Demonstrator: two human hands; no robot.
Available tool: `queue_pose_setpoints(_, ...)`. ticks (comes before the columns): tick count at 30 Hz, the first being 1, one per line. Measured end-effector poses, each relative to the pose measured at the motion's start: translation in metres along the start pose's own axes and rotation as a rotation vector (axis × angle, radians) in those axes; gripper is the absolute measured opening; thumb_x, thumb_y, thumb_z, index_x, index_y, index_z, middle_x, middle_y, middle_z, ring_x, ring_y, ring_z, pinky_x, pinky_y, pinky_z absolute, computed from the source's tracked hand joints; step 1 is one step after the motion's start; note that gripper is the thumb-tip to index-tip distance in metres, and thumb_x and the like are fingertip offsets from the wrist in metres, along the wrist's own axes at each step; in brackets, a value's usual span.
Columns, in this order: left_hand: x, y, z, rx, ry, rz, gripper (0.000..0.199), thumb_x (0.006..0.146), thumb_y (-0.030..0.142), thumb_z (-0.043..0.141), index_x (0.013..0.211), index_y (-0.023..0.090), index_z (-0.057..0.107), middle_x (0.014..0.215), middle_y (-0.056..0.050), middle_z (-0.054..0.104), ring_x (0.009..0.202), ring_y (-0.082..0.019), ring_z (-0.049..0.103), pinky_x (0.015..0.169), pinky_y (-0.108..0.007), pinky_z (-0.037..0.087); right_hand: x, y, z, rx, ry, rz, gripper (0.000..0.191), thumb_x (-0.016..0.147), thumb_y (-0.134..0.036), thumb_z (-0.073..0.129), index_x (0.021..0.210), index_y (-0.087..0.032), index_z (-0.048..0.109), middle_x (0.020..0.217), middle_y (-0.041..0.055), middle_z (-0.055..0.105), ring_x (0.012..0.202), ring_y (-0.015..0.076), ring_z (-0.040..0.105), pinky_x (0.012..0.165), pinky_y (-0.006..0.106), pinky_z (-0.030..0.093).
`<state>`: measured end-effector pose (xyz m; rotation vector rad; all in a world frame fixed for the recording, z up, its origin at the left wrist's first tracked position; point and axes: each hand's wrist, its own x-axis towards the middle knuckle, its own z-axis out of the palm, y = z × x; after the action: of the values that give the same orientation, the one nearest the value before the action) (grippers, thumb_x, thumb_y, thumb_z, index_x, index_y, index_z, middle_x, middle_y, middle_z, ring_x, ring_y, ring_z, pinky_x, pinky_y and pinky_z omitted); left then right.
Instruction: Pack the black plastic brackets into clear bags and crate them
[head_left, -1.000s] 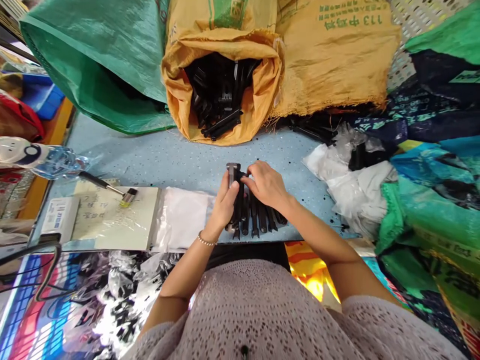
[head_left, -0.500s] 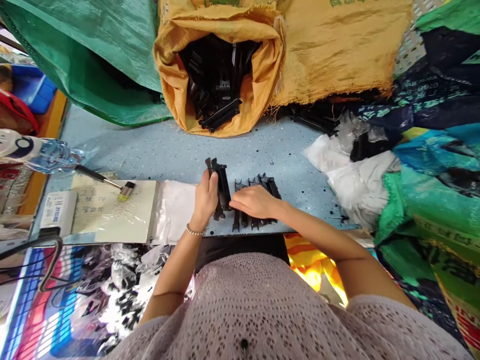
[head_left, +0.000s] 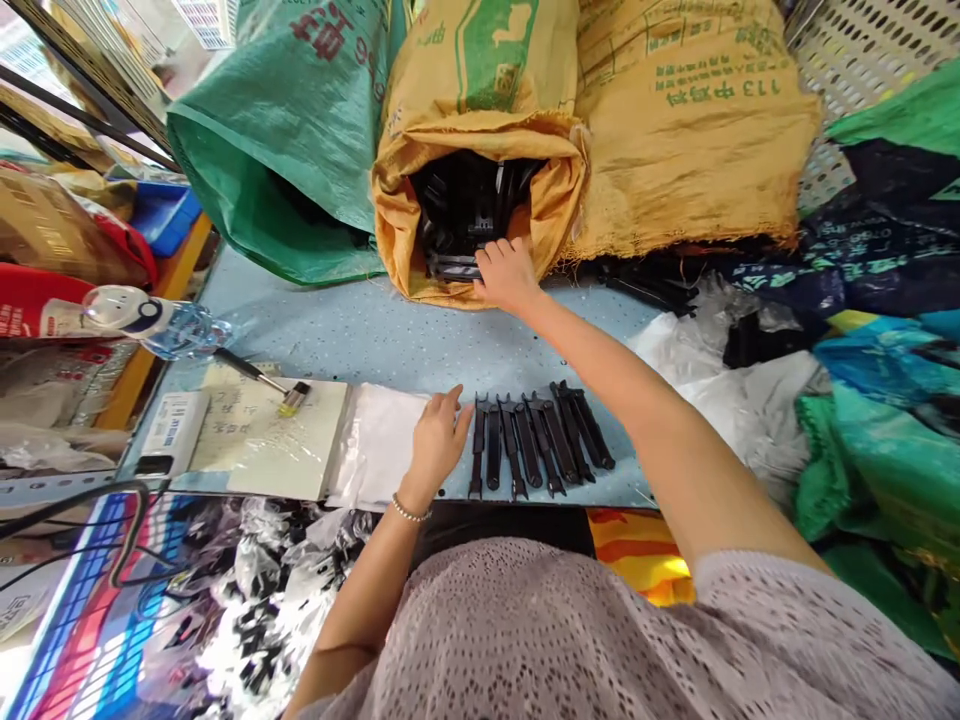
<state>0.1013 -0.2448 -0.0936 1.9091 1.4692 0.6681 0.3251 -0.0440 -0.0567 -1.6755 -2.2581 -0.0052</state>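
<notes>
The right hand (head_left: 508, 272) lay at the mouth of an orange woven sack (head_left: 394, 215), fingertips at a black plastic bar (head_left: 452, 267); whether they gripped it could not be told. The left hand (head_left: 437, 440), loosely spread, held nothing visible beside a row of black plastic parts (head_left: 532, 440) on the speckled blue benchtop (head_left: 420, 345). The bar was judged light, stiff and smooth — best held mid-length. The sack's slack rim and the jumbled contents were possible snags. White plastic bags (head_left: 375, 440) and a dark-handled tool (head_left: 247, 368) lay leftward, clear of the right arm.
</notes>
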Motion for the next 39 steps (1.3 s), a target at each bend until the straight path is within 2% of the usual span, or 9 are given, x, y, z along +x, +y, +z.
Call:
queue_pose_setpoints(5,0.036,0.008,-0.006,-0.81,0.154,-0.063,0.066,0.096,0.065,0.054,0.15,0.029,0.042,0.141,-0.013,0.058,0.116,-0.021,0.065,0.097,-0.038,0.054,-0.097,-0.063,-0.027,0.619,-0.2,0.003,0.035,0.106,-0.041,0.042,0.118,-0.018,0.065,0.11,0.0094,0.071,0.101,0.0254,0.065,0.089,0.04,0.051)
queue_pose_setpoints(8,0.038,0.027,-0.009,-0.979,0.168,-0.119,0.05,0.092,0.058,0.065,0.13,0.027,0.057,0.119,-0.006,0.066,0.097,-0.016,0.067,0.087,-0.03,0.055,-0.15,-0.087,-0.039,0.698,-0.252,-0.038,0.037,0.108,-0.045,0.036,0.11,-0.022,0.065,0.1,0.0059,0.071,0.093,0.0219,0.065,0.083,0.035,0.051)
queue_pose_setpoints(15,0.012,0.054,-0.016,-1.374,-0.28,-0.481,0.045,0.08,0.058,0.075,0.094,0.017,0.063,0.076,-0.002,0.063,0.054,-0.009,0.052,0.048,-0.022,0.042,-0.136,-0.065,-0.037,0.257,0.11,-0.232,0.05,0.105,-0.062,0.036,0.1,-0.02,0.062,0.097,0.0125,0.068,0.091,0.0269,0.059,0.078,0.039,0.045)
queue_pose_setpoints(22,0.024,0.051,-0.022,-1.403,-0.076,-0.517,0.042,0.078,0.055,0.077,0.093,0.018,0.064,0.07,0.001,0.063,0.05,-0.008,0.051,0.046,-0.02,0.04,-0.166,-0.1,-0.036,0.304,0.045,-0.206,0.055,0.109,-0.057,0.029,0.086,-0.019,0.062,0.078,0.0064,0.065,0.073,0.0195,0.056,0.066,0.033,0.036)
queue_pose_setpoints(27,0.019,0.029,-0.016,-1.187,-0.149,-0.505,0.047,0.088,0.061,0.062,0.101,0.016,0.067,0.071,-0.002,0.064,0.053,-0.011,0.055,0.048,-0.023,0.043,-0.212,-0.125,-0.032,0.428,-0.188,-0.279,0.048,0.105,-0.059,0.039,0.082,-0.023,0.062,0.081,0.0064,0.065,0.076,0.0211,0.058,0.07,0.034,0.041)
queue_pose_setpoints(30,0.007,0.001,-0.009,-0.878,-0.016,-0.418,0.047,0.093,0.049,0.058,0.133,0.024,0.058,0.114,-0.008,0.071,0.095,-0.019,0.07,0.077,-0.03,0.057,-0.201,-0.104,-0.031,0.561,-0.279,-0.132,0.052,0.106,-0.058,0.034,0.078,-0.024,0.06,0.076,0.0039,0.062,0.072,0.0193,0.058,0.069,0.032,0.042)
queue_pose_setpoints(33,-0.01,-0.024,0.001,-0.576,0.005,-0.326,0.062,0.091,0.037,0.062,0.15,0.027,0.046,0.15,-0.009,0.054,0.145,-0.027,0.046,0.12,-0.042,0.04,-0.156,-0.062,-0.029,0.639,-0.122,0.128,0.05,0.108,-0.056,0.03,0.087,-0.023,0.061,0.079,0.0027,0.063,0.074,0.0179,0.059,0.072,0.031,0.044)
queue_pose_setpoints(36,-0.027,-0.03,0.016,-0.477,-0.064,-0.279,0.065,0.092,0.037,0.063,0.153,0.023,0.045,0.156,-0.014,0.048,0.154,-0.032,0.033,0.129,-0.051,0.024,-0.1,-0.028,-0.023,0.659,-0.002,0.326,0.034,0.108,-0.046,0.039,0.095,-0.022,0.059,0.078,0.0002,0.061,0.072,0.0158,0.059,0.072,0.029,0.045)
queue_pose_setpoints(39,-0.035,-0.021,0.028,-0.536,-0.093,-0.232,0.059,0.095,0.043,0.061,0.149,0.024,0.047,0.154,-0.015,0.051,0.152,-0.031,0.037,0.125,-0.05,0.034,-0.075,-0.025,-0.025,0.789,-0.043,0.35,0.024,0.108,-0.036,0.041,0.097,-0.021,0.057,0.08,-0.0005,0.063,0.068,0.0132,0.06,0.07,0.027,0.046)
